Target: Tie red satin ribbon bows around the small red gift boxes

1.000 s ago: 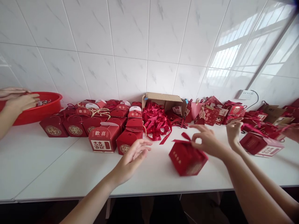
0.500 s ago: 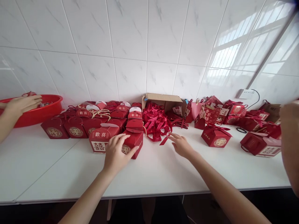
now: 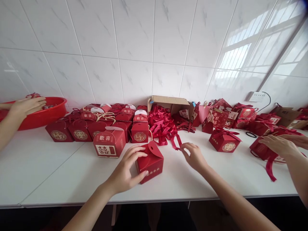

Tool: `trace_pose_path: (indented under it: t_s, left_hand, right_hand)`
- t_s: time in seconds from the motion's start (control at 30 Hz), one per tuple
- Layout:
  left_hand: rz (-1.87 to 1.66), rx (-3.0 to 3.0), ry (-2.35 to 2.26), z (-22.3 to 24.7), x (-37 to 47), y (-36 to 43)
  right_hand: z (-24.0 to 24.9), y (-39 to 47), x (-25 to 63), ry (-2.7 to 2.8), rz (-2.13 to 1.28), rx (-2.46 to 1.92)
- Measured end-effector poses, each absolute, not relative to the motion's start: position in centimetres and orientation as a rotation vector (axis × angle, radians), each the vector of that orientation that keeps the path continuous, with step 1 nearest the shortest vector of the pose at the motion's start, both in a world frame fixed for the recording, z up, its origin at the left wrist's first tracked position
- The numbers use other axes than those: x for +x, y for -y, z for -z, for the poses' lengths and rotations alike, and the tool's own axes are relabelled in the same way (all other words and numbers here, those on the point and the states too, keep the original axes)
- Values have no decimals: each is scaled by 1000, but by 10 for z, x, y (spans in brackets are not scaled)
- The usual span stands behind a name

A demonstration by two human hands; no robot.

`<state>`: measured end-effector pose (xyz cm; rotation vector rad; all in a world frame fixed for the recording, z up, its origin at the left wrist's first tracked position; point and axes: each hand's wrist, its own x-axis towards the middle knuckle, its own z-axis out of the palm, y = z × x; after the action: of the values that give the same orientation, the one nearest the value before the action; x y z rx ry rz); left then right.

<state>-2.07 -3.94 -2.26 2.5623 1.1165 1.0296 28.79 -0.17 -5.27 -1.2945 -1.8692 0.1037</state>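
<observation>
My left hand [image 3: 127,171] grips a red gift box [image 3: 152,160] from its left side, thumb on the front face and fingers over the top edge. The box stands on the table with its slotted top flap folded up. My right hand [image 3: 193,156] pinches the end of a red ribbon [image 3: 178,141]. That ribbon trails back to a tangled heap of red satin ribbons [image 3: 162,123], which spills from an open cardboard box [image 3: 170,100]. A red gift box with a cream label [image 3: 109,143] stands just left of my left hand.
Rows of red gift boxes [image 3: 81,130] stand along the wall at left. Another person's hands [image 3: 29,107] are over a red basin [image 3: 51,110]. At right, a co-worker's hands [image 3: 280,146] handle a box with ribbon, near a ribbon-tied box [image 3: 225,140].
The gift box in my left hand has come forward and right, and turned. My right hand has drawn the ribbon slightly toward me. The co-worker's hands at right have reached onto a box.
</observation>
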Motion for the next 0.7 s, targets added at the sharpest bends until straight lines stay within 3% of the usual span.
trace_pose_path:
  t_s: [0.27,0.5,0.7]
  left_hand:
    - [-731,2386,-966,6,-1,58]
    - [-871,2271,-1070,0,23,58]
    - [-819,2330,-1050,-6,29,60]
  right_hand:
    - [-47,62,306,1215,-304,-820]
    - [-51,86,275,2080,-291,-1220]
    - [-53,81,264,2269,-263,-1415]
